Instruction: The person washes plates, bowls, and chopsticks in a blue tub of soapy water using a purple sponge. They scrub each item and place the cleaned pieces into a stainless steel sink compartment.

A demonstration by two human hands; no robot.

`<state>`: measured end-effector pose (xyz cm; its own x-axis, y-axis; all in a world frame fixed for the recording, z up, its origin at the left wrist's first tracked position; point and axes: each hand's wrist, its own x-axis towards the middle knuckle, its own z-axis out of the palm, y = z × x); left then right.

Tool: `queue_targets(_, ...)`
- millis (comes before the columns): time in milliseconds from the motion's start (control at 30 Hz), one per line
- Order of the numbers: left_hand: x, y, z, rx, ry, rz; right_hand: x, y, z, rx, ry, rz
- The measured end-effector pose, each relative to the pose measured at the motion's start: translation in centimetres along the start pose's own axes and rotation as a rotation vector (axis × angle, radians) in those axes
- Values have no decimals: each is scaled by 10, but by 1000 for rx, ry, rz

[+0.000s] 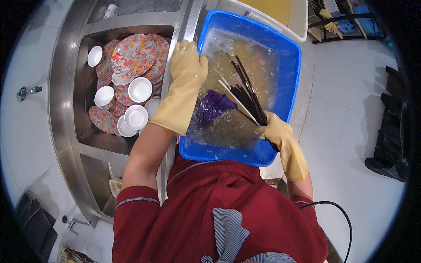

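Note:
A bundle of mostly black chopsticks (248, 98), with a few white ones, is gripped near its lower ends by my right hand (274, 128) in a cream rubber glove. The sticks fan out over murky, foamy water in a blue plastic tub (296, 75). My left hand (188, 59), gloved too, rests on the metal sink edge at the tub's left rim; its fingers point away from me and nothing shows in it. A wet purple cloth (215, 105) lies in the water between my hands, beside the chopsticks.
Left of the tub, a steel sink basin (125, 29) holds stacked floral plates (134, 56) and several white bowls (140, 89). A white container (301, 19) with yellowish contents stands beyond the tub. At the upper right is a rack (345, 18) with gloves on it. A tap (29, 93) sticks out at left.

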<state>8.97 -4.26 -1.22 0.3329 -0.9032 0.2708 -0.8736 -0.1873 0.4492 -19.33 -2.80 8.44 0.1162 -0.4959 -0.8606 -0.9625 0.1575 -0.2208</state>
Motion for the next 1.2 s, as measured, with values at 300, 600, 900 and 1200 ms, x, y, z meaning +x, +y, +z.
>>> queue_targets(300, -73, 52, 21, -74, -230, 410, -1, 25, 10, 250, 11, 67)
queue_targets(600, -93, 53, -8, 227, -1065, -33, -25, 38, -14, 660, 40, -35)
queue_targets(900, -150, 52, -42, 188, -1006, -127, 23, 49, -30, 831, 195, -121)
queue_targets(1200, -170, 72, -18, -329, -938, -311, 90, 24, 87, 1323, -26, -229)
